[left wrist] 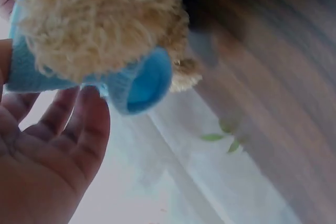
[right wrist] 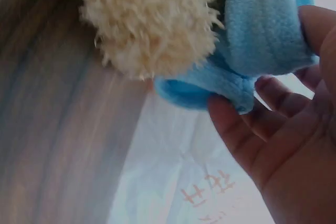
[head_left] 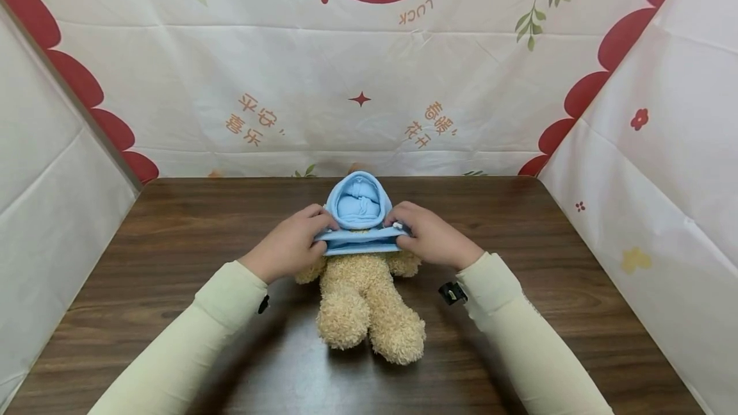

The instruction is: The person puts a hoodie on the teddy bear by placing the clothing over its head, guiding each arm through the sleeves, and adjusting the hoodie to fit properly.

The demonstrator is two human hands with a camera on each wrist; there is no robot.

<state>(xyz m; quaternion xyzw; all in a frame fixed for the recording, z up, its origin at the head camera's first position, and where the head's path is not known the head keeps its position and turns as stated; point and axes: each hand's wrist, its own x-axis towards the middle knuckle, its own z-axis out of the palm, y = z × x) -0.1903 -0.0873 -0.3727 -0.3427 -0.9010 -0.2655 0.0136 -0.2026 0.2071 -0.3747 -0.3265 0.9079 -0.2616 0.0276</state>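
A white cloth (head_left: 323, 82) with red scallops, leaf sprigs and orange lettering stands behind and at both sides of your table (head_left: 173, 235), whose top is dark wood grain. Your two forearms, in pale sleeves (head_left: 190, 338), come in from the near edge, one on either side of the bear (head_left: 354, 277). The bear is tan and curly, lying at the middle of the table towards the far side, with its legs pointing at you. Its head is hidden by the blue hoodie (head_left: 360, 248), which lies across its upper body with the hem towards you; both its furry arms show just below that hem.

Your left hand (head_left: 291, 242) grips the hoodie at the left end of the hem, thumb nearer you and fingers beyond. Your right hand (head_left: 435, 235) holds the right end the same way, so the hem stretches between them. The hood (head_left: 357, 203) sits beyond the hem, its opening facing up. In the left wrist view, a blue cuff (left wrist: 121, 90) hangs open beside your fingertips. A small black device (head_left: 452, 293) sits at your right cuff.
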